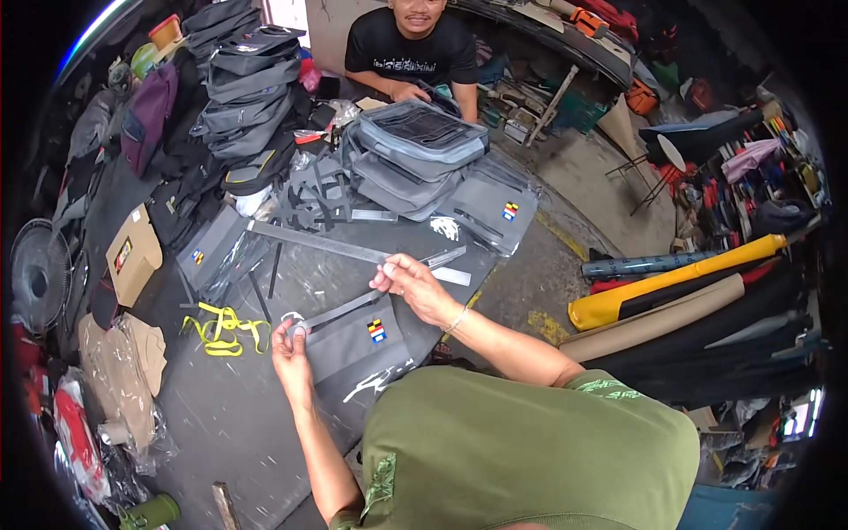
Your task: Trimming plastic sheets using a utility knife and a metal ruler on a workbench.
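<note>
A narrow dark strip (343,308) stretches between my two hands. My left hand (292,355) pinches its near left end, with the thumb on top. The other end is in the closed fingers of my right hand (415,287), raised a little farther off to the right. Beneath the strip lies a grey fabric panel (340,352) with a small colourful patch (377,331). A long metal ruler (309,240) slants across the table, its right end close to my right fingers. Just beyond that hand, what looks like a pair of scissors (448,255) is partly hidden.
Stacked grey bags (406,168) stand at the back; a taller bag pile (247,97) rises behind left. Yellow ribbon (227,333) lies tangled left of my hands, near an open cardboard box (132,254). A person (415,53) sits across the table (230,424). Fabric rolls (676,283) lie at right.
</note>
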### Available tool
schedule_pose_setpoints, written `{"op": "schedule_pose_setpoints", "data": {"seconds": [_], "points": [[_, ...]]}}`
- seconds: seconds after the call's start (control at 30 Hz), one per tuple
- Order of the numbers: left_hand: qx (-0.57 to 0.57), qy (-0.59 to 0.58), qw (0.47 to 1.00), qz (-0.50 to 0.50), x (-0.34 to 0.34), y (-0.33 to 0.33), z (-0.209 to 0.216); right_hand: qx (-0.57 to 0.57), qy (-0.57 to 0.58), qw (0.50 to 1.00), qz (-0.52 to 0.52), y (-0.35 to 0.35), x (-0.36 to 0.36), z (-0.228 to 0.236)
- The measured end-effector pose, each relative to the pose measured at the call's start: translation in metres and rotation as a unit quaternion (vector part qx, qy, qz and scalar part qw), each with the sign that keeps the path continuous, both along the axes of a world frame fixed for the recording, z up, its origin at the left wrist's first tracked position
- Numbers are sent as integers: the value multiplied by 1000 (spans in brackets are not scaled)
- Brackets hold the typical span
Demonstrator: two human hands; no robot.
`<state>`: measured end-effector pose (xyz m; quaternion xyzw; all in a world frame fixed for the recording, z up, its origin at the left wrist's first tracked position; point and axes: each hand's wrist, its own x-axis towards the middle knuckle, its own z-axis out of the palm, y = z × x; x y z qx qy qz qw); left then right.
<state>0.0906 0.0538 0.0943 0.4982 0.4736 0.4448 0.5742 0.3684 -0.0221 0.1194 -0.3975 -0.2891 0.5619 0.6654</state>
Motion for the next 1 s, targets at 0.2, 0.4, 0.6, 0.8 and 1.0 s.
{"op": "schedule_pose_setpoints", "data": {"seconds": [0.2,0.4,0.6,0.8,1.0], "points": [[133,250,956,75,1,23,-7,-71,66,994,-40,-5,-11,-31],[292,440,837,-145,59,-30,-12,-91,-92,983,-127,15,-22,-47],[296,482,803,-188,79,-71,-51,-59,-220,967,-112,33,-21,-62],[343,506,768,-190,81,-72,-55,-127,-190,974,16,55,-28,-62],[344,507,767,-188,79,-73,-55,-9,-180,976,120,97,-40,-54]]}}
